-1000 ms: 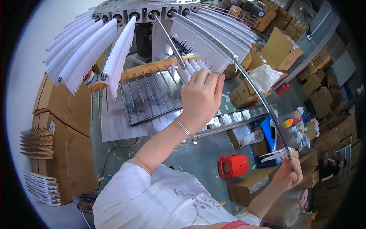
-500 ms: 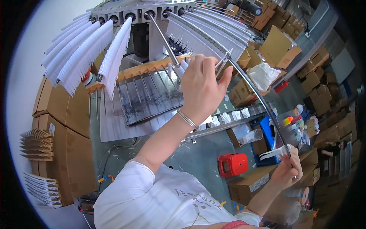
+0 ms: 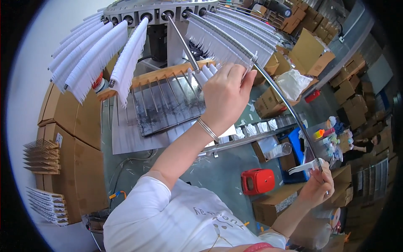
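Observation:
My left hand (image 3: 226, 92) is raised in the middle, fingers curled and closed on a white strip (image 3: 248, 69) at the near end of a loaded rod. Its fingertips are partly hidden behind the hand. Many thin white strips (image 3: 216, 40) hang along that rod. A long metal rod (image 3: 285, 103) reaches from the loaded rod's end to my right hand (image 3: 317, 187), which is wrapped around its lower part. One loose white piece (image 3: 300, 167) sticks out leftward beside the right hand. Left of my left hand, a bare rod (image 3: 184, 44) slants down from the machine.
A round metal machine head (image 3: 155, 9) carries more rods of white strips (image 3: 94, 59). Below it are a wooden rack with metal pins (image 3: 155, 77) and a dark plate (image 3: 168, 113). A red stool (image 3: 257, 181) and cardboard boxes (image 3: 268, 103) stand around; a person (image 3: 369, 145) is far right.
My left hand has shifted slightly, its fingers now closer up against the strips at the rod's end. The right hand keeps its grip on the long rod. The whole view has shifted a little.

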`<state>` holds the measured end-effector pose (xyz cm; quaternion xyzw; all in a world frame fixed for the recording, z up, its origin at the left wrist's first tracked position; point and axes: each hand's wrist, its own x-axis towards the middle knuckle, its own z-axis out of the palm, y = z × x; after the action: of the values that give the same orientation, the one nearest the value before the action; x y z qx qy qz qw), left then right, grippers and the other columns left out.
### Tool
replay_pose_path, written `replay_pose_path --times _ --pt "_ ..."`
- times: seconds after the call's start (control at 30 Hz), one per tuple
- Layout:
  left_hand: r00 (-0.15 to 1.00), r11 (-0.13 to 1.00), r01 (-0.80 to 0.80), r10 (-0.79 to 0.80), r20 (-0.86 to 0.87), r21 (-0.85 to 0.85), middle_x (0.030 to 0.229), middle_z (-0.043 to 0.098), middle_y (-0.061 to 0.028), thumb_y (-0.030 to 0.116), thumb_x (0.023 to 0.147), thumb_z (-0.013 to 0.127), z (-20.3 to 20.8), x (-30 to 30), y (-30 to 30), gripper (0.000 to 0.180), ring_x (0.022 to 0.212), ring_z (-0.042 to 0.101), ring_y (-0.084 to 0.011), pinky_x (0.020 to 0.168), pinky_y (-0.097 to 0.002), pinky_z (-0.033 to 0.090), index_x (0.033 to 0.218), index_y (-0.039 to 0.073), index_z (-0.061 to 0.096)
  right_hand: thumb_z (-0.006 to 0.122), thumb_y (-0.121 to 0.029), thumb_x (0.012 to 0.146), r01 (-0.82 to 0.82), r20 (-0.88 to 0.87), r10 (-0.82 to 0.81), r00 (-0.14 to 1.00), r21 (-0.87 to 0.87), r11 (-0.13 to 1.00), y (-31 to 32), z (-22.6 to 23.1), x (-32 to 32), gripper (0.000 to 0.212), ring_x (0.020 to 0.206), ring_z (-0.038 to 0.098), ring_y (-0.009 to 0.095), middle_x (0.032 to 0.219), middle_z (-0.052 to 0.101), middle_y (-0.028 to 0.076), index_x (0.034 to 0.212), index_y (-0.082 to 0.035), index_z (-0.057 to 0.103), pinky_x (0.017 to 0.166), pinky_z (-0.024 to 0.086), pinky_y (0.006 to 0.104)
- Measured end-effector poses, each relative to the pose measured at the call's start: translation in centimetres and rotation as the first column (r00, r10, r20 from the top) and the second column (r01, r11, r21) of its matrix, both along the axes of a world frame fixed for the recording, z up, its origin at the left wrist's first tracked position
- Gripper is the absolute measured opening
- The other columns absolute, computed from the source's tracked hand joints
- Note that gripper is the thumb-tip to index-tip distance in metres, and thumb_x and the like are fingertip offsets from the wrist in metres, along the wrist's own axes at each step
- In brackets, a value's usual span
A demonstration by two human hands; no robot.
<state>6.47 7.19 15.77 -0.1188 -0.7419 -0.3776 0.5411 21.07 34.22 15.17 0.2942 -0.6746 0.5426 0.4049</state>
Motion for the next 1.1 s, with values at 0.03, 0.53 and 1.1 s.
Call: replay_pose_path --times 0.03,0.53,1.1 --pt "1.0 1.0 0.002 -0.002 -0.001 -0.002 0.068 0.054 -0.0083 0.02 0.082 0.065 0.0 0.0 0.0 0.02 0.06 0.057 -0.0267 0.05 -0.0366 0.045 0.074 0.006 0.052 0.051 -0.038 0.092 -0.004 0.005 0.004 1.0 -0.014 1.0 -0.1 0.0 0.0 0.036 0.071 0.053 0.025 0.076 0.064 0.013 0.097 -0.003 0.06 0.082 0.039 0.0492" --pt "0.989 0.989 0.138 -0.135 -0.062 0.055 0.062 0.047 -0.0056 0.021 0.082 0.068 0.0 0.9 0.3 0.023 0.05 0.048 -0.0171 0.045 -0.0292 0.037 0.075 0.005 0.054 0.051 -0.034 0.093 -0.17 0.06 0.176 0.983 -0.092 0.981 0.4 -0.1 1.2 0.039 0.1 0.058 0.031 0.091 0.067 0.017 0.102 0.002 0.063 0.094 0.042 0.0423" --pt "0.944 0.945 0.307 -0.317 0.087 0.114 0.067 0.053 -0.0091 0.016 0.093 0.053 -0.3 1.6 -0.7 0.02 0.056 0.053 -0.0183 0.051 -0.0277 0.04 0.087 0.0 0.061 0.054 -0.026 0.093 -0.282 0.133 0.403 0.905 -0.522 0.805 -2.1 -2.8 0.4 0.033 0.09 0.06 0.022 0.1 0.064 0.015 0.105 0.003 0.061 0.076 0.046 0.033"
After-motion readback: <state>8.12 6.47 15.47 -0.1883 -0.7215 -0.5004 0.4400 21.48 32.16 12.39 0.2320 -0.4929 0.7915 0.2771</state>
